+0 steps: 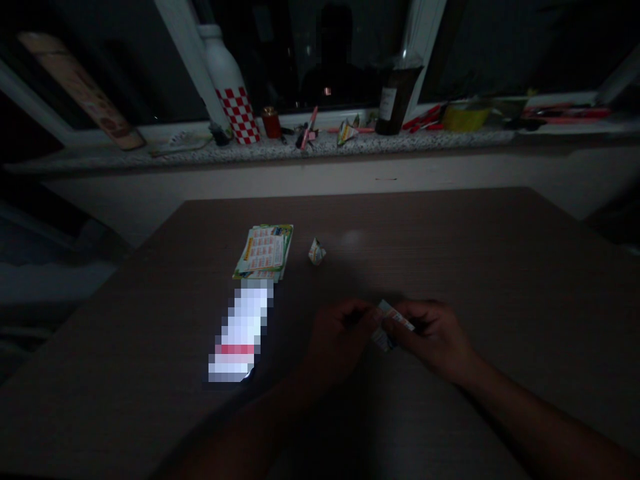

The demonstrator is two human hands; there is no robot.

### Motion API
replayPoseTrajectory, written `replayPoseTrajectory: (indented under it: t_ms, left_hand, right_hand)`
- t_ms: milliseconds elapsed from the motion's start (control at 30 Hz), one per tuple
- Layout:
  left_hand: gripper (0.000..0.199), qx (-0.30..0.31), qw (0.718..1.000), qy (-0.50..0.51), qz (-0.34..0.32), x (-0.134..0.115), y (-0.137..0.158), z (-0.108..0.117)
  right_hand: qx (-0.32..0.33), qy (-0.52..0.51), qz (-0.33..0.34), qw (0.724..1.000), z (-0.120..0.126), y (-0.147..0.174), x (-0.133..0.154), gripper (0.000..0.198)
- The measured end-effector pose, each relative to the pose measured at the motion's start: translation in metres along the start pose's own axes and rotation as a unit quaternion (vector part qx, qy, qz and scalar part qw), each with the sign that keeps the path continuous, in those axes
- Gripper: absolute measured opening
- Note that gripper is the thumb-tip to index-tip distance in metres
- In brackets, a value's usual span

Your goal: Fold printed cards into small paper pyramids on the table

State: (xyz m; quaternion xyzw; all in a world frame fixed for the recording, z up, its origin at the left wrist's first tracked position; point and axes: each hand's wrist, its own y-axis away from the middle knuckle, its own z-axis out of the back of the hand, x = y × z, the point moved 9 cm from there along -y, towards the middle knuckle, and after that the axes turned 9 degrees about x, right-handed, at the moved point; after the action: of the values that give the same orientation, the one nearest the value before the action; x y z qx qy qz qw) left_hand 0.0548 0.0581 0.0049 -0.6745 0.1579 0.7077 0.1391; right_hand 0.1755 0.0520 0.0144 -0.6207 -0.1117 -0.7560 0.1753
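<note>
Both hands are working low over the near middle of the bench [450, 227], in very dim light. The left hand [340, 337] and the right hand [435, 337] are each pinching one end of a small folded piece of printed paper [393, 325], fingertips closed on it from opposite sides. The paper is sitting between the two hands, just above the bench surface, tilted with its right end lower. Judging by the opposed grip, the hands are holding it this way to crease or fold it; which fold is in hand cannot be told.

A finished-looking small folded paper shape [317, 251] is lying apart on the bench, beyond the hands. To its left a stack of printed sheets [264, 252] is lying flat, green-bordered with a grid of small print resembling calendar pages; the print is too small to read. Just below the stack, touching or nearly so, a lit phone [241, 331] is lying face up, its screen blurred out.

Along the windowsill [450, 139] behind the bench are standing a white bottle with a red-and-white check band [231, 87], a small red-brown jar [271, 122], a dark glass bottle with a pale label [397, 100] and another small folded paper shape [346, 131]. A yellow roll [465, 117] and red pens are lying further right. No label is legible.
</note>
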Motion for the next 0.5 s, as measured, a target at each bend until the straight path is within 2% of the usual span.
replayPoseTrajectory:
  t_ms: [100, 200, 500]
  left_hand:
    - [0.023, 0.021, 0.999, 0.029, 0.020, 0.0068, -0.0007, -0.0048]
    - [0.020, 0.024, 0.999, 0.016, 0.040, 0.0116, -0.0004, -0.0061]
    - [0.020, 0.036, 0.999, 0.012, 0.016, 0.0058, -0.0003, -0.0058]
  right_hand:
    - [-0.019, -0.006, 0.004, 1.000, 0.0036, 0.0005, 0.0002, 0.026]
    - [-0.032, 0.014, 0.005, 0.999, 0.0059, 0.0002, 0.0023, 0.025]
    - [-0.035, 0.027, 0.008, 0.999, 0.0070, -0.0003, 0.0031, 0.028]
